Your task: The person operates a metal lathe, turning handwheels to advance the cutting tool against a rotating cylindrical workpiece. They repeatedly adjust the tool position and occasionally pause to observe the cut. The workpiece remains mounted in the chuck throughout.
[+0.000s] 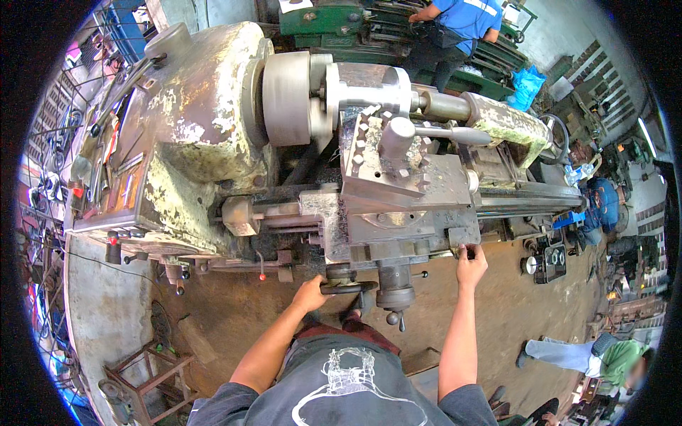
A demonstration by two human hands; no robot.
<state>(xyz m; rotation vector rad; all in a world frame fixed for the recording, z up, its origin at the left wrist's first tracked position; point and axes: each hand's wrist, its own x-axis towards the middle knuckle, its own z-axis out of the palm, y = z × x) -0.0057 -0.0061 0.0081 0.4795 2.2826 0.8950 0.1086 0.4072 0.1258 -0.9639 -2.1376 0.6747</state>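
Observation:
My left hand (pixel 311 293) is closed round the left rim of a dark handwheel (pixel 344 288) at the front of a lathe's carriage. To the right, my right hand (pixel 471 267) has its fingers bent together at the lower edge of a small grey metal plate (pixel 463 240); what they pinch there is hidden. Above the hands sits a square tool post (pixel 376 153) with several bolts and a long clamping lever (pixel 451 133). Behind it, a shiny spool-shaped metal workpiece (pixel 373 96) lies between the blurred chuck (pixel 288 98) and the tailstock (pixel 504 121).
The worn headstock (pixel 202 106) fills the left side, with tools lying at its left. A ball-ended crank handle (pixel 396 319) juts toward me. One person in blue (pixel 465 21) stands at a green machine behind; another in green (pixel 618 362) is at the lower right.

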